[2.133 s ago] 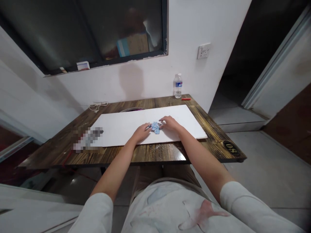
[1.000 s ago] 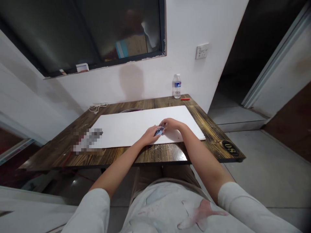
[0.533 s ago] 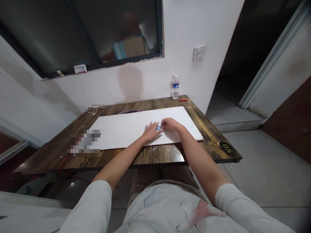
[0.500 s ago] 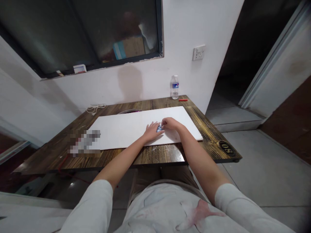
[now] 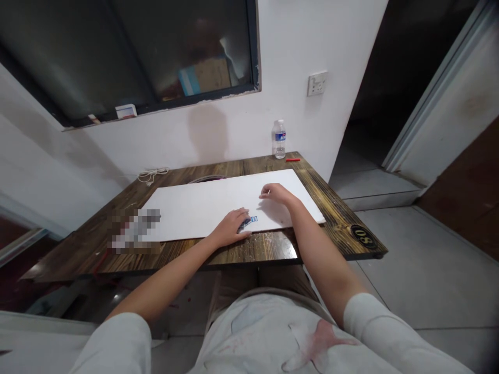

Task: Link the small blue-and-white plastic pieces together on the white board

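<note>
Your view takes in a white wall (image 5: 163, 140) behind the white foam board (image 5: 202, 213), with a dark-framed glass window (image 5: 128, 57) set above it. The board lies flat on the wooden worktop (image 5: 187, 254), and its far edge stops short of the wall. Beyond the glass, past the board, stands a cardboard box (image 5: 206, 75) with a blue side; you cannot see what it holds. A small white carton (image 5: 126, 111) sits on the window's lower frame.

Your left hand (image 5: 232, 228) lies flat at the board's near edge, its fingers resting on a dark-blue piece (image 5: 245, 224); you cannot tell if it is pinching that piece or only covering it. Your right hand (image 5: 275, 193) rests on the board, further along and to the right, fingers lightly curled and apart from the pieces, holding nothing that shows.

Just beside your left fingertips, on the board, lies a small blue-outlined piece (image 5: 253, 219). Past the board's far right corner stands a capped clear plastic bottle (image 5: 279, 139) with a blue label, upright; its fill level is hard to read. Near the bottle lies a red stick (image 5: 292, 159), too small to name exactly. Behind the board's far left side, a white cable (image 5: 150, 176) lies coiled. A pixelated patch (image 5: 136, 231) hides whatever lies at the board's left end.
</note>
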Demonstrator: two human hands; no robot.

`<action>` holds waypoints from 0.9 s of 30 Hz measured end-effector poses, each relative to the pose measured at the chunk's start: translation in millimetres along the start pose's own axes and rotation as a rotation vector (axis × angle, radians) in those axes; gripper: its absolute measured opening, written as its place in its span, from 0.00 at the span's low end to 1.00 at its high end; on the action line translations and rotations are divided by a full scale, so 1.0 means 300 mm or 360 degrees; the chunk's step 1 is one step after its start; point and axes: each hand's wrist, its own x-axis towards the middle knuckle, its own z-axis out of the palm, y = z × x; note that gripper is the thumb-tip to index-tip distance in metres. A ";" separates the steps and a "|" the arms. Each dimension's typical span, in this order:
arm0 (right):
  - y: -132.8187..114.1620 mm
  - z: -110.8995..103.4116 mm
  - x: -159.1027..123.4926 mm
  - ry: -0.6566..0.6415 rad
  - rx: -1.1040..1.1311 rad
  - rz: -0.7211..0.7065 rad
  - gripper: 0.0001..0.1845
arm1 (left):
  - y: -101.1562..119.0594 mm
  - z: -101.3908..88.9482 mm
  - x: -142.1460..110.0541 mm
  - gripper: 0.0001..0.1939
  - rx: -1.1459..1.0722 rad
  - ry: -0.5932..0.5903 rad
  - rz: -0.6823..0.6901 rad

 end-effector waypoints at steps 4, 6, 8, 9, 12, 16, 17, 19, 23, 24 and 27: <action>-0.012 0.014 -0.011 -0.0358 -0.0132 -0.0038 0.16 | -0.020 -0.009 -0.045 0.35 0.0085 0.0092 -0.0450; -0.015 0.034 -0.008 -0.0390 -0.0208 -0.0049 0.19 | -0.017 -0.006 -0.061 0.37 0.0076 0.0036 -0.0582; -0.021 0.060 0.000 -0.0418 -0.0284 -0.0097 0.21 | -0.008 0.000 -0.068 0.38 0.0052 -0.0052 -0.0610; -0.025 0.074 0.004 -0.0434 -0.0327 -0.0129 0.21 | -0.002 0.005 -0.065 0.39 0.0042 -0.0089 -0.0603; -0.041 0.113 0.015 -0.0445 -0.0440 -0.0208 0.22 | 0.014 0.024 -0.032 0.41 0.0009 -0.0159 -0.0556; -0.050 0.138 0.023 -0.0385 -0.0513 -0.0265 0.22 | 0.029 0.051 0.049 0.42 -0.0043 -0.0124 -0.0451; -0.048 0.137 0.023 -0.0376 -0.0507 -0.0267 0.22 | 0.031 0.054 0.067 0.41 -0.0056 -0.0085 -0.0432; -0.041 0.124 0.023 -0.0373 -0.0457 -0.0255 0.20 | 0.034 0.054 0.091 0.37 -0.0084 0.0003 -0.0373; -0.036 0.081 0.015 -0.0311 -0.0325 -0.0186 0.13 | 0.028 0.040 0.082 0.21 -0.0144 0.0106 -0.0206; -0.038 0.073 0.013 -0.0291 -0.0294 -0.0165 0.13 | 0.024 0.035 0.070 0.18 -0.0153 0.0111 -0.0177; -0.043 0.058 0.006 -0.0268 -0.0216 -0.0120 0.13 | 0.006 0.019 0.025 0.16 -0.0160 0.0106 -0.0138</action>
